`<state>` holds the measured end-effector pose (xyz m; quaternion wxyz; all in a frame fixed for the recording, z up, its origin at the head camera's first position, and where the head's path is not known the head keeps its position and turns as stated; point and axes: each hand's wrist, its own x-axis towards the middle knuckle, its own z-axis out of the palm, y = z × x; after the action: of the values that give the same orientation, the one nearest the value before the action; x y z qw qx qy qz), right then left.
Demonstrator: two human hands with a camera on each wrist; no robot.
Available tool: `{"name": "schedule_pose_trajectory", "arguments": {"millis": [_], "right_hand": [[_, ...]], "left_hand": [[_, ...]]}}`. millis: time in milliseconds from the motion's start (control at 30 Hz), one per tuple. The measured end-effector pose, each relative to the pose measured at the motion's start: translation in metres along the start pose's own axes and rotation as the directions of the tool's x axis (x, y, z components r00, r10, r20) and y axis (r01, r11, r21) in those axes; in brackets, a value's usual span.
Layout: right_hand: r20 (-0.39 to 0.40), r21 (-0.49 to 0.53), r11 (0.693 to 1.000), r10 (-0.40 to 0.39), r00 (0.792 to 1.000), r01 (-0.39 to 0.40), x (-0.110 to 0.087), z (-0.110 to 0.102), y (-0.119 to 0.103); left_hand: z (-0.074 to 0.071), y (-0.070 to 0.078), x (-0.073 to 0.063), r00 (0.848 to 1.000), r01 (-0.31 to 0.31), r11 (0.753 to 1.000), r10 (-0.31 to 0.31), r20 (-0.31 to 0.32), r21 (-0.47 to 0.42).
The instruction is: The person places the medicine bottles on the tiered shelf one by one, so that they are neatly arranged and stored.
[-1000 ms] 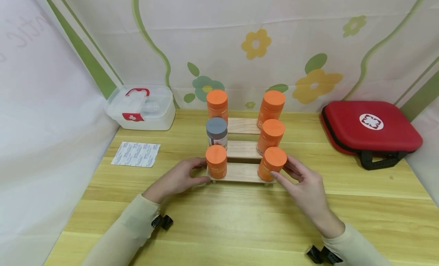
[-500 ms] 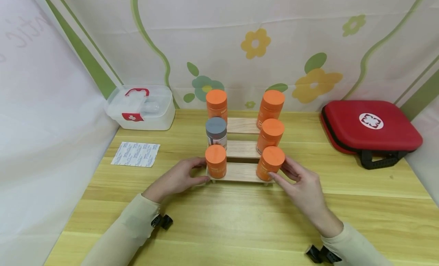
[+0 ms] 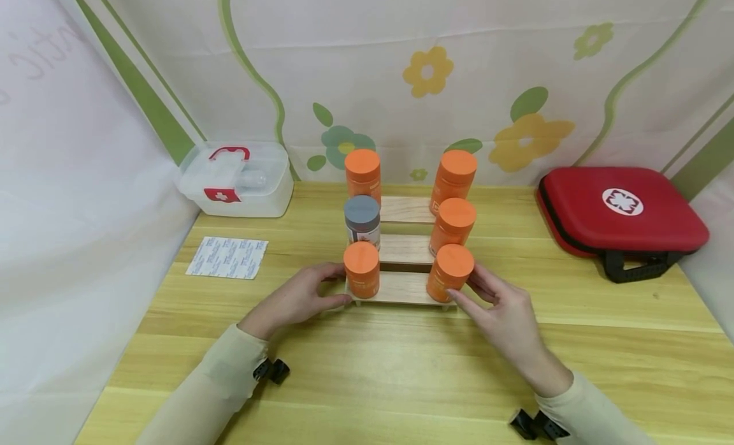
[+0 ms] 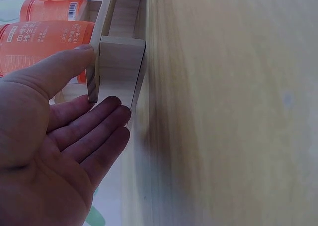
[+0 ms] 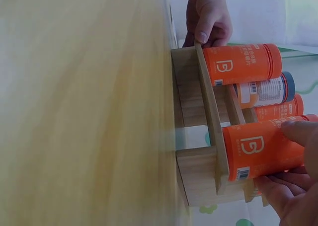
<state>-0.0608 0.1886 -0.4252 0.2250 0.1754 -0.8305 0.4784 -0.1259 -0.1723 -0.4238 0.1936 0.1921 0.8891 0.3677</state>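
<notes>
A three-step wooden rack (image 3: 404,287) bears several lidded supplement bottles. My left hand (image 3: 298,298) holds the rack's left front end; in the left wrist view its thumb (image 4: 69,67) lies on the board's edge, fingers against the other side. On the lowest step's right end stands an orange bottle (image 3: 448,276), pinched between the thumb and fingers of my right hand (image 3: 510,314). Another orange bottle (image 3: 362,273) is at that step's left end, beside my left hand. Behind it stands a grey-lidded bottle (image 3: 362,218). Further orange bottles (image 3: 453,225) occupy the right side and top step.
A clear first-aid box (image 3: 241,187) stands at the back left, with a printed blister sheet (image 3: 227,258) in front of it. At the right lies a red first-aid case (image 3: 622,209) with a black handle. A flowered curtain (image 3: 367,62) hangs behind the table.
The right front orange bottle has shifted slightly left along the lowest step, with my right hand still gripping it. My left hand stays at the rack's end.
</notes>
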Motion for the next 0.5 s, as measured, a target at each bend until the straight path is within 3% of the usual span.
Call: {"name": "schedule_pose_trajectory", "arguments": {"millis": [267,500], "right_hand": [[0.074,0.039,0.999,-0.001,0.997,-0.002,0.001,-0.015,-0.001],[0.091,0.067,0.998,-0.013,0.996,0.007,0.007,-0.029,0.0]], "left_hand": [[-0.002,0.0,-0.004,1.0,-0.02,1.0,0.02,-0.003,-0.016],[-0.01,0.0,-0.009,0.999,-0.032,0.999,0.032,-0.04,-0.011]]}}
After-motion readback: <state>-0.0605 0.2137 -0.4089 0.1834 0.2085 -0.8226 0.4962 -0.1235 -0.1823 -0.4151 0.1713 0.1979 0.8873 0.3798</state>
